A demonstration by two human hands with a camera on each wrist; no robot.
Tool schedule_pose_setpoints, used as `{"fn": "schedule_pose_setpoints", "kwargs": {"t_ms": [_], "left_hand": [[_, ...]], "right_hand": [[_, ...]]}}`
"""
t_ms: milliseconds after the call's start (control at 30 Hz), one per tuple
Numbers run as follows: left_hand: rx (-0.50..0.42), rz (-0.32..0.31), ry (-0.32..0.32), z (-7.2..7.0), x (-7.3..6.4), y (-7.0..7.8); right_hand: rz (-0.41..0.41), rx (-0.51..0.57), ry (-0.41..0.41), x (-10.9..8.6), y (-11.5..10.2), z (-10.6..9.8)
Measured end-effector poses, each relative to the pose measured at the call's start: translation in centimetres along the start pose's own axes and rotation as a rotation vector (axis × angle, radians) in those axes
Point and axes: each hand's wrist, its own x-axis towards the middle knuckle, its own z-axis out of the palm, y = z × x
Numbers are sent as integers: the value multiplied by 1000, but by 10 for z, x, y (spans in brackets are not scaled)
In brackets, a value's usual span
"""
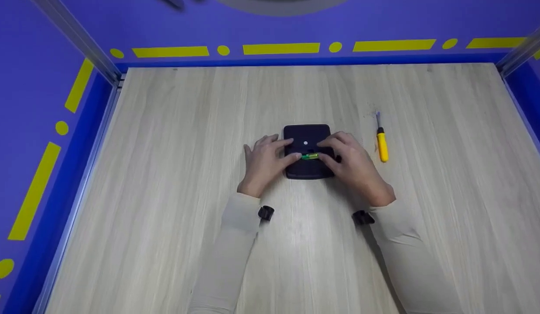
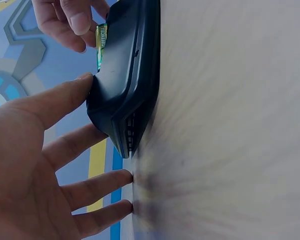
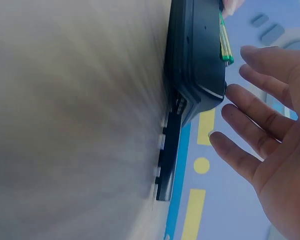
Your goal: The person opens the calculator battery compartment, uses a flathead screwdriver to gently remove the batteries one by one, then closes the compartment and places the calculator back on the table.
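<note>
A black rectangular device [image 1: 309, 170] lies on the table with a small white dot on its upper face. One green and gold battery [image 1: 310, 156], lettered GREENCELL in the left wrist view, sits across its middle; the right wrist view shows one end standing proud of the surface. My left hand [image 1: 263, 163] rests its thumb on the device by the battery's left end, index finger on the device, other fingers spread to the table. At the battery's right end is the thumb of my right hand [image 1: 357, 163], whose fingers reach over the device, loosely extended.
To the right lies a screwdriver [image 1: 382, 146] with a yellow handle, dark specks near its tip. A flat black piece [image 3: 170, 165] with a notched edge lies beside the device in the right wrist view. Blue walls [image 1: 278, 30] border the wood-grain table [image 1: 174, 174].
</note>
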Motion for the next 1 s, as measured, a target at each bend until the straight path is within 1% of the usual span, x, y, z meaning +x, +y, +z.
{"fn": "schedule_pose_setpoints", "kwargs": {"t_ms": [133, 400, 733, 1000], "left_hand": [[1, 10, 6, 1, 0, -1], [-4, 5, -3, 1, 0, 0], [-2, -9, -4, 1, 0, -1], [-8, 1, 1, 1, 0, 0]], "right_hand": [[1, 3, -20, 0, -2, 3], [-47, 11, -44, 0, -3, 7], [-34, -24, -64, 2, -5, 9], [-44, -43, -65, 4, -8, 10]]}}
